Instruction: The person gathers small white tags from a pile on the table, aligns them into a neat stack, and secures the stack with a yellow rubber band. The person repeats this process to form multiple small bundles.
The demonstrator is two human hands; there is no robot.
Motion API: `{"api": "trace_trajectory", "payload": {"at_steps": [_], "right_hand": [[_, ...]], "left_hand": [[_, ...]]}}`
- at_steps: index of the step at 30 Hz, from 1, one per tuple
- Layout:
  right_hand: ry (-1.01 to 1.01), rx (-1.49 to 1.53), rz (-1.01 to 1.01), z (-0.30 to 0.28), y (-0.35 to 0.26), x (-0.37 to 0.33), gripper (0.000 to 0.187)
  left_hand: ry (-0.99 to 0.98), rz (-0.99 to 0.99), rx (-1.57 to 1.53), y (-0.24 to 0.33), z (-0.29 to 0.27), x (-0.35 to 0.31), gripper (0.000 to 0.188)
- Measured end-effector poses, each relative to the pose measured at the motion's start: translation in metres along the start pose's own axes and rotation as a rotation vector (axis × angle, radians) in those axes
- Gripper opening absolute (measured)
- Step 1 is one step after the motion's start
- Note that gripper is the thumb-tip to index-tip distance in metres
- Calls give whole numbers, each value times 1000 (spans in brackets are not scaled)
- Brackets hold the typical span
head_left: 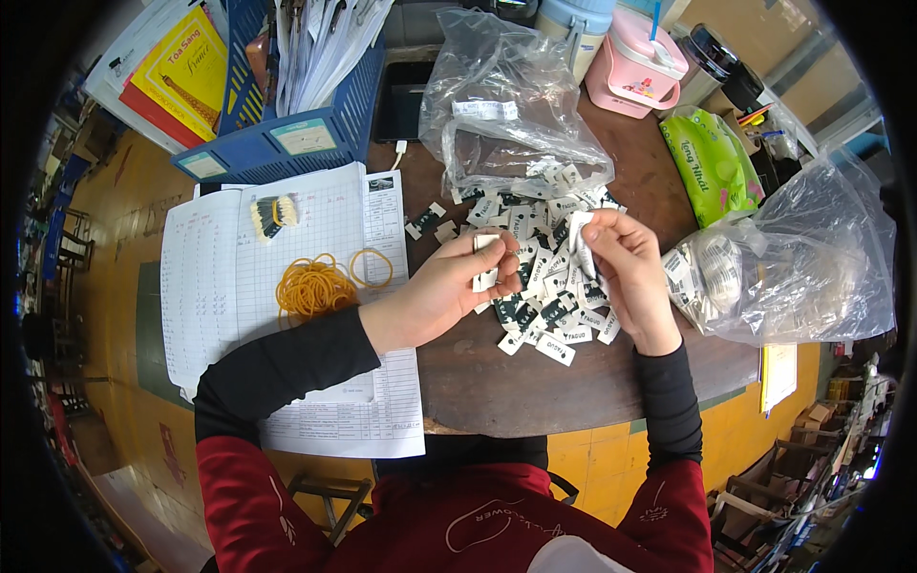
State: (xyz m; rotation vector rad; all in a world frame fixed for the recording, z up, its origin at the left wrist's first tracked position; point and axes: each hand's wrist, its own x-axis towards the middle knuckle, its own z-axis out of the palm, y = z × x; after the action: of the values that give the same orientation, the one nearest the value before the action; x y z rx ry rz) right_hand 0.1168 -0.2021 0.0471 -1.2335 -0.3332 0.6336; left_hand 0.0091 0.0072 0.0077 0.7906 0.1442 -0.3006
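A loose heap of small black-and-white fabric labels is spread over the brown table in front of me. Over the heap's left side, my left hand is closed, with a small stack of white labels pinched between thumb and fingers. On the other side my right hand grips a white label by thumb and fingertips, held upright; whether it is one or more I cannot tell. The two hands are apart, both just above the heap.
Left, rubber bands and a banded label bundle lie on an open notebook. A blue file tray stands behind. An open clear bag adjoins the heap; a label-filled bag, green tissue pack and pink container are right.
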Motion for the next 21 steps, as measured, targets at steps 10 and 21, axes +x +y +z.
{"api": "trace_trajectory", "payload": {"at_steps": [10, 21], "right_hand": [[-126, -273, -62, 26, 30, -11, 22], [-68, -279, -30, 23, 18, -10, 22]], "left_hand": [[-12, 97, 319, 1, 4, -3, 15], [7, 124, -22, 6, 8, -2, 12]]}}
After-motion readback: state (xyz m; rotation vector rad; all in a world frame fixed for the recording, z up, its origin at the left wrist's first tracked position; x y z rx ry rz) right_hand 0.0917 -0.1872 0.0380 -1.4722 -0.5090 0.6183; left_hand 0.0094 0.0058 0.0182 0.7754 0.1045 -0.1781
